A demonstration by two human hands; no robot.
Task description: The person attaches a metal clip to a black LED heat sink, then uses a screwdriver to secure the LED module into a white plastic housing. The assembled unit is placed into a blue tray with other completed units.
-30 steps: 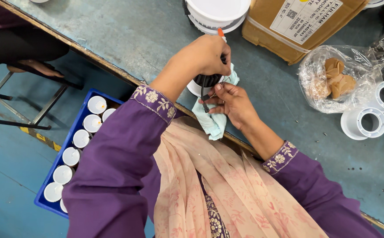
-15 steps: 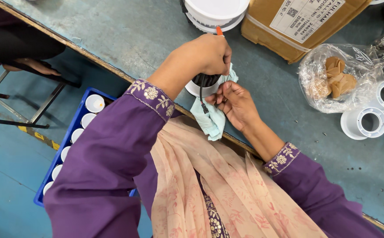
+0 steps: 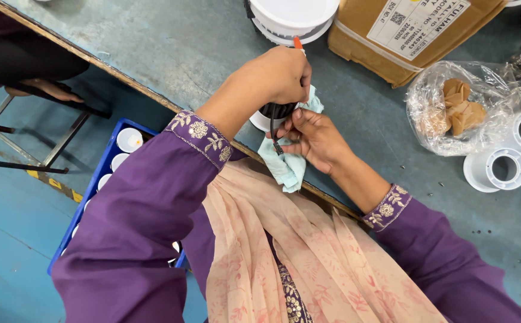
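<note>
My right grip [image 3: 311,140] pinches a black-and-white cup [image 3: 270,115] and pale cloth [image 3: 285,167]; my left grip [image 3: 278,75] above clenches an orange-tipped tool [image 3: 297,42].

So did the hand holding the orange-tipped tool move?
No. The left hand with the orange-tipped tool stays just below the white round tub.

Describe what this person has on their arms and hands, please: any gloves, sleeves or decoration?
No gloves: both the left hand and the right hand are bare. Both arms wear long, deep purple sleeves. Each sleeve ends in a cuff band embroidered with pale cream and gold flowers and leaves, seen on the left cuff and the right cuff. No rings, bangles or watch show.
</note>
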